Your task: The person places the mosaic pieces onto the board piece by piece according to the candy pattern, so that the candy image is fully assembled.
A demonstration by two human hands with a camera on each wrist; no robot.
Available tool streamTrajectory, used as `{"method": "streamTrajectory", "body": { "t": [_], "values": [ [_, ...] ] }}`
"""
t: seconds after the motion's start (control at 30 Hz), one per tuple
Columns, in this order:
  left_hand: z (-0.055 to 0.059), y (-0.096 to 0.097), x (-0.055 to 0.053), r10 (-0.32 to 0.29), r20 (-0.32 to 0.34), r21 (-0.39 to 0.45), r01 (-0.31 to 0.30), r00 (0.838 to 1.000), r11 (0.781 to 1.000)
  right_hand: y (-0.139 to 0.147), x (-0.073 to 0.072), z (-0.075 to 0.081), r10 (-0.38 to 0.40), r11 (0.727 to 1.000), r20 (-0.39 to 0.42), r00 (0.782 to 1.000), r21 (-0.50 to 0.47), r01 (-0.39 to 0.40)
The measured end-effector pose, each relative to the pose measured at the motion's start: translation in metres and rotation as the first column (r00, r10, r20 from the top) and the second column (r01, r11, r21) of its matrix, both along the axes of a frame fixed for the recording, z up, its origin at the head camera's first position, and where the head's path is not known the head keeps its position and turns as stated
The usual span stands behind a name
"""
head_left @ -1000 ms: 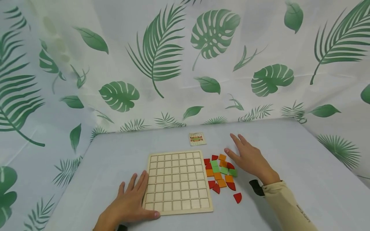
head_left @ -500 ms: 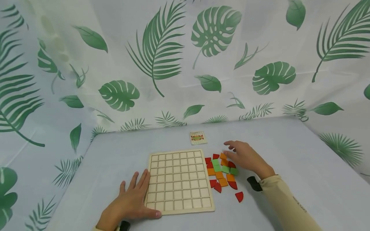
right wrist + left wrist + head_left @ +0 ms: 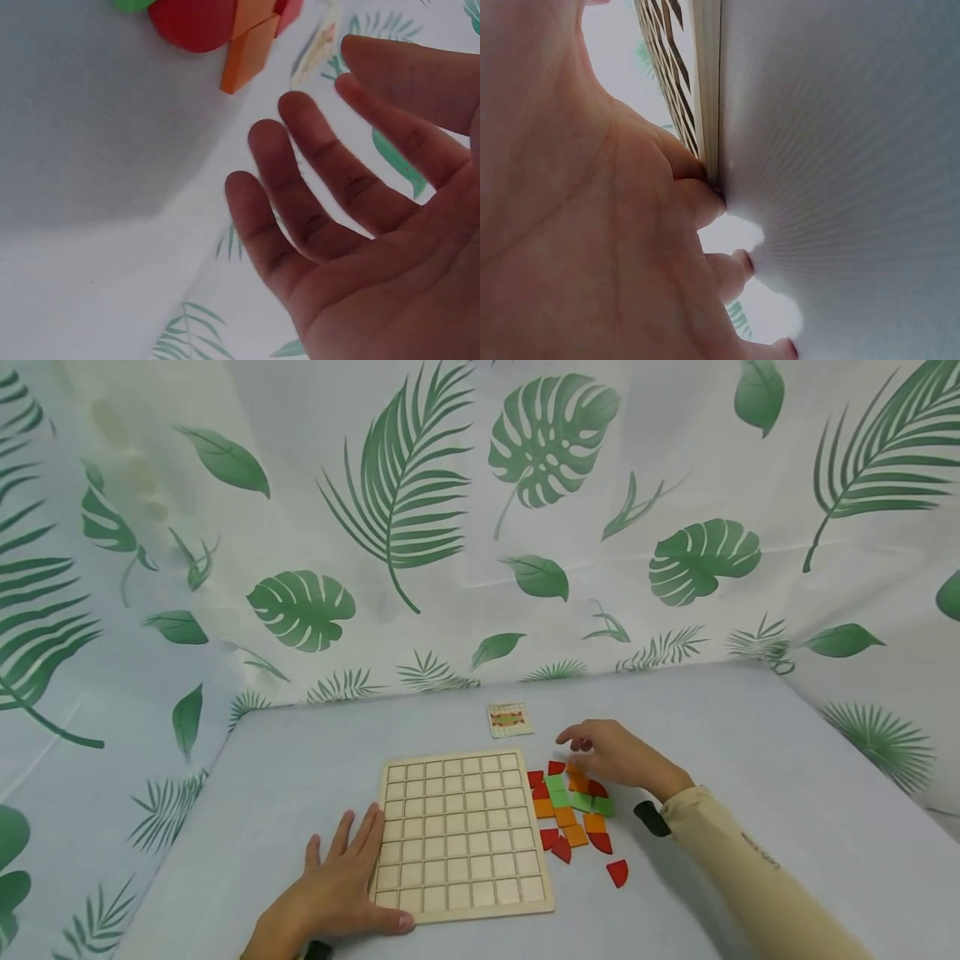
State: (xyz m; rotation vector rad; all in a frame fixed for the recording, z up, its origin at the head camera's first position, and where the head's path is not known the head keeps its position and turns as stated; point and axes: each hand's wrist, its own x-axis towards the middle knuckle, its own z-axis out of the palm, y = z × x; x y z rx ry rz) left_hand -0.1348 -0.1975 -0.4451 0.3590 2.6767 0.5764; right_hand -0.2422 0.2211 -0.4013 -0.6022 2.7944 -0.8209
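My left hand point(image 3: 333, 885) lies along the left side of a square wooden grid board point(image 3: 457, 839), its thumb at the front edge and its fingers spread. The left wrist view shows fingertips against the board's edge point(image 3: 709, 97) and on the table. To the right of the board lie loose pieces: green tiles point(image 3: 555, 787), orange tiles point(image 3: 576, 836) and red quarter circles point(image 3: 617, 873). Over the far side of this pile hovers my right hand point(image 3: 622, 756), fingers loosely bent. In the right wrist view nothing lies between its fingers, and an orange tile point(image 3: 251, 56) is just beyond them.
A small pattern card point(image 3: 510, 719) with a red, orange and green design lies behind the board. The pale table point(image 3: 330, 743) meets a leaf-printed cloth point(image 3: 450, 643) at the back and sides.
My right hand has moved left and closer over the pile, and its outstretched fingers have bent. My left hand keeps its place on the board, and the pieces lie as before.
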Motion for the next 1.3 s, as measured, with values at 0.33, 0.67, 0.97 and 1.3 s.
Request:
{"method": "streamTrajectory", "body": {
  "t": [0.33, 0.67, 0.97, 1.3],
  "values": [
    [-0.003, 0.002, -0.002, -0.014, -0.001, 0.017, 0.014, 1.0, 1.0, 0.005, -0.001, 0.003, 0.029, 0.999, 0.033, 0.999, 0.025, -0.029],
    [-0.001, -0.003, 0.001, -0.003, 0.022, 0.015, 0.003, 1.0, 1.0, 0.027, 0.017, 0.002, 0.046, 0.999, 0.106, 0.993, 0.009, -0.048],
    [-0.011, -0.007, 0.0, -0.003, -0.032, 0.039, 0.004, 0.999, 0.999, 0.031, 0.019, -0.012, 0.087, 0.996, 0.109, 0.99, -0.003, -0.087],
    [-0.005, -0.004, 0.001, -0.026, -0.003, 0.03, 0.026, 1.0, 0.999, 0.031, 0.019, -0.021, 0.076, 0.997, 0.104, 0.992, -0.037, -0.072]
  ]
}}
